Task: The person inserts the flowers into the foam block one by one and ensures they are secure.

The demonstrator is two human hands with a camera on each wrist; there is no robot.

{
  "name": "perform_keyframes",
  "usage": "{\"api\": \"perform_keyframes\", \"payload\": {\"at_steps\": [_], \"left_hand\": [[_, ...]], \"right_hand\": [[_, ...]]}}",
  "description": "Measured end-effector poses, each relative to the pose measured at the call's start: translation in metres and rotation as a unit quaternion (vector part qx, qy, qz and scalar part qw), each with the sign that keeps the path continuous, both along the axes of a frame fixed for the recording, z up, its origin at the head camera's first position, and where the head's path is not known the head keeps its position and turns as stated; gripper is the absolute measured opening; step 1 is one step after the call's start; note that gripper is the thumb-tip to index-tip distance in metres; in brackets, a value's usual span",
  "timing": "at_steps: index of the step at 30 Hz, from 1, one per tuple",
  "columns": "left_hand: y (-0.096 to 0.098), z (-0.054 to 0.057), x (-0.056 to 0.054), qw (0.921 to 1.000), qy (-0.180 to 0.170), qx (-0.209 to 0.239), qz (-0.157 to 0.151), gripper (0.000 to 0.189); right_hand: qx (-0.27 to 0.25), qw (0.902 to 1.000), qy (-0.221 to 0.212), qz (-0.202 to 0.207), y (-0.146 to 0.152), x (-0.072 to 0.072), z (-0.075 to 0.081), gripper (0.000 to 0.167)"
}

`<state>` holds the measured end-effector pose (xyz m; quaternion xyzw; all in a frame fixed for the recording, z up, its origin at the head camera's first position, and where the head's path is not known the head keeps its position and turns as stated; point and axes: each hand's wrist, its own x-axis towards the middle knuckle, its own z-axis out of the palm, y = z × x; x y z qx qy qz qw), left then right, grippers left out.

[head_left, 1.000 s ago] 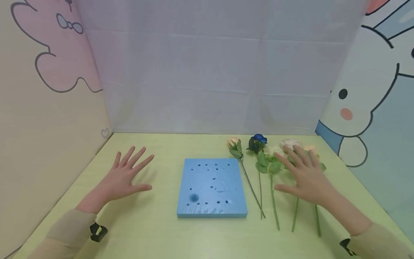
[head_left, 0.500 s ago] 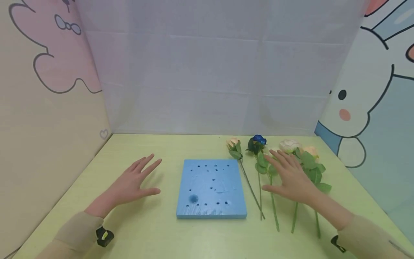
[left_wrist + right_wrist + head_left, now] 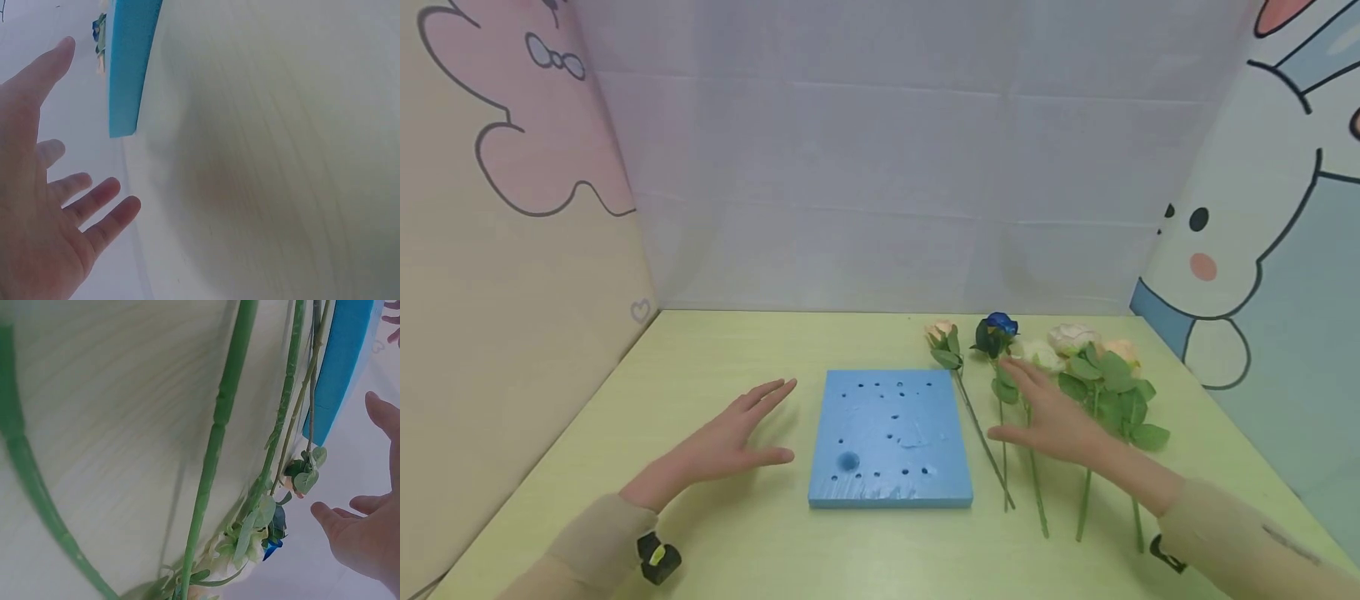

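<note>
My left hand (image 3: 727, 439) hovers over the table left of a blue foam block (image 3: 891, 437), fingers extended and thumb apart, holding nothing. The block lies flat, with several small holes and one larger round dent in its top. My right hand (image 3: 1051, 414) hangs above the flower stems right of the block, fingers extended, also holding nothing. Several long-stemmed roses lie there: a peach rose (image 3: 942, 335) nearest the block, a blue rose (image 3: 998, 327), a cream rose (image 3: 1040, 355) partly behind my right hand, a whitish rose (image 3: 1072, 337) and another peach rose (image 3: 1122, 354).
The pale green table (image 3: 722, 542) ends at a whitish cloth backdrop (image 3: 880, 167). Side panels with cartoon drawings stand left and right, the right one bearing a rabbit figure (image 3: 1240, 250). Green stems (image 3: 215, 431) lie below my right hand in the right wrist view.
Both hands have moved inward toward the block, the left rightward and the right leftward. Their fingers have drawn closer together from a wide spread. The block and roses have stayed put.
</note>
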<state>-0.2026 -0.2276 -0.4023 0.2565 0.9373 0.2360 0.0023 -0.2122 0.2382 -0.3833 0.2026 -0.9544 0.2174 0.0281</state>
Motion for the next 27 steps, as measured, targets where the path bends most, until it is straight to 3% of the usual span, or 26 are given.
{"api": "perform_keyframes", "payload": {"at_steps": [8, 16, 27], "left_hand": [[0.012, -0.011, -0.003, 0.9961, -0.079, 0.038, 0.014, 0.099], [0.02, -0.02, -0.005, 0.9902, -0.107, 0.08, 0.041, 0.096], [0.031, -0.029, -0.005, 0.966, -0.191, 0.165, 0.058, 0.098]], "right_hand": [[-0.007, 0.9994, -0.034, 0.007, -0.012, -0.008, -0.006, 0.102], [-0.03, 0.9973, -0.06, 0.03, -0.018, -0.016, -0.01, 0.099], [-0.055, 0.9915, -0.101, 0.061, -0.022, -0.031, -0.015, 0.092]]}}
